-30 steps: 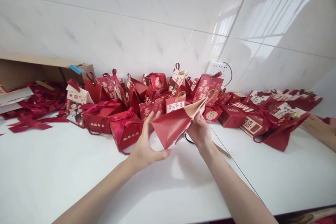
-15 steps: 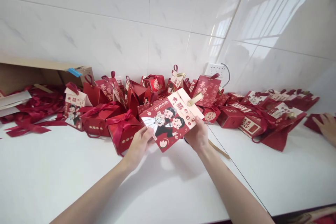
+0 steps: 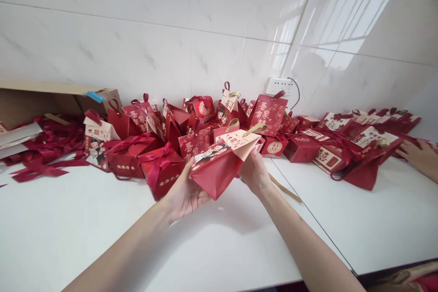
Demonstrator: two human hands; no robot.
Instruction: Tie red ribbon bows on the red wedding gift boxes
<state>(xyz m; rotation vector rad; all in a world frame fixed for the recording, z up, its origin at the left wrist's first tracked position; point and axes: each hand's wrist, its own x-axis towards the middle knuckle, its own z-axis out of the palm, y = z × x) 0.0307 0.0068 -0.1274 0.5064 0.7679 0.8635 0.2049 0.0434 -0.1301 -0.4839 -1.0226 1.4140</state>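
Note:
Between my hands, above the white table [image 3: 226, 246], is a red paper gift box [image 3: 219, 171] with a cream top, a cartoon couple on its upper face and a gold ribbon loop [image 3: 255, 130]. It lies tilted, its plain red side towards me. My left hand [image 3: 186, 194] grips the box's lower left end, thumb along its edge. At the cream end my right hand [image 3: 255, 173] is closed on the box; some of its fingers are hidden behind it. Just beyond stands a small red box with a ribbon bow [image 3: 162, 169].
Many red gift boxes line the tiled wall, among them a cream-topped one [image 3: 97, 141]. At left, red ribbons [image 3: 51, 146] lie by a cardboard box [image 3: 65, 89]. Another person's hand [image 3: 419, 153] is at far right. A power strip [image 3: 278, 86] is on the wall.
The gift box has been turned from its flat printed face to show its red side, fuller in shape. My left hand has moved under its end. The other person's hand has shifted left.

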